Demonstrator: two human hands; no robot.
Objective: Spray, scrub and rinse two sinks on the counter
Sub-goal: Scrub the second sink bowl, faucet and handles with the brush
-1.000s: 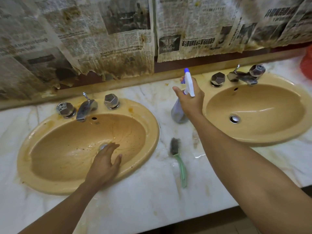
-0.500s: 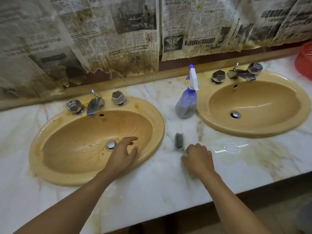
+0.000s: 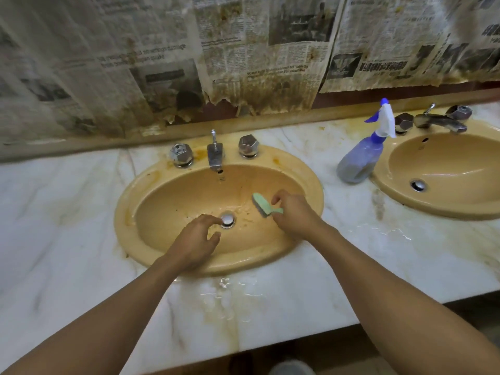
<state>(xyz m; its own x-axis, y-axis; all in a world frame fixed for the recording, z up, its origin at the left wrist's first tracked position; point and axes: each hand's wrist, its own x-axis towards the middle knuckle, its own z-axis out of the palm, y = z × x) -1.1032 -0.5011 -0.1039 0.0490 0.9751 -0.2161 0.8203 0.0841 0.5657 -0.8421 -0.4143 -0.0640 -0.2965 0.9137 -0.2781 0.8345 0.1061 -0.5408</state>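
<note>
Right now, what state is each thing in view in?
left sink: brown-stained, wet.
right sink: looks cleaner, glossy.
right grip: curled round the brush handle.
left grip: open, over the left sink's basin by the drain plug, holding nothing.
brush: held, bristles facing the basin.
spray bottle: upright on the counter between the sinks, unheld.
left tap: no water running.
counter: wet in patches.

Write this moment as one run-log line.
right hand: grips brush in left sink | left hand: open by drain | spray bottle: on counter
</note>
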